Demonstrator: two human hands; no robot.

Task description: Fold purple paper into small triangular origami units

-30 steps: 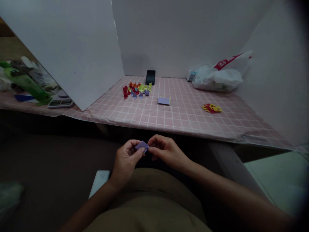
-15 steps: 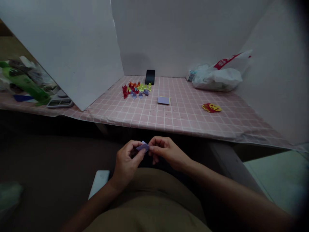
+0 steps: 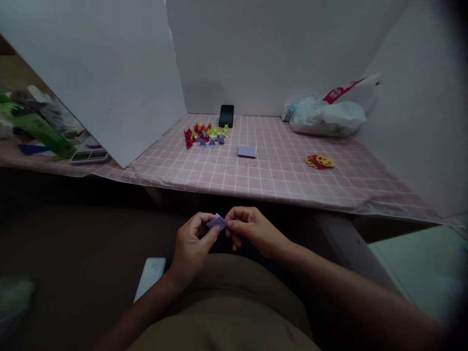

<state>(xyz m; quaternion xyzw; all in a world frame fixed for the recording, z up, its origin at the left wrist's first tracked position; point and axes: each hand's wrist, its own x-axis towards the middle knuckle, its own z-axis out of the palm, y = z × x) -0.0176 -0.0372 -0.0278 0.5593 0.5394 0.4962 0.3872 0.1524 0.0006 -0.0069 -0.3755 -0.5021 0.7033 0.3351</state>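
Note:
A small folded piece of purple origami paper (image 3: pixel 215 221) is held above my lap, below the table's front edge. My left hand (image 3: pixel 193 242) pinches it between thumb and fingers from the left. At its right corner, my right hand (image 3: pixel 255 230) grips it with thumb and index finger, the other fingers curled. On the table, a stack of square paper (image 3: pixel 247 151) has a purple sheet on top and yellow showing beneath. To its left stands a cluster of small folded paper figures (image 3: pixel 206 135) in red, orange, yellow and purple.
A dark phone (image 3: pixel 226 116) leans at the back of the checked table (image 3: pixel 278 183). On the right are a white plastic bag (image 3: pixel 329 117) and red and yellow cut-outs (image 3: pixel 320 162). A scale (image 3: pixel 89 155) and green bottle (image 3: pixel 36 127) lie left of the white panel. A white device (image 3: pixel 149 277) rests by my left forearm.
Both hands stay almost in place on the purple paper. The whole view has shifted very slightly; nothing on the table has moved.

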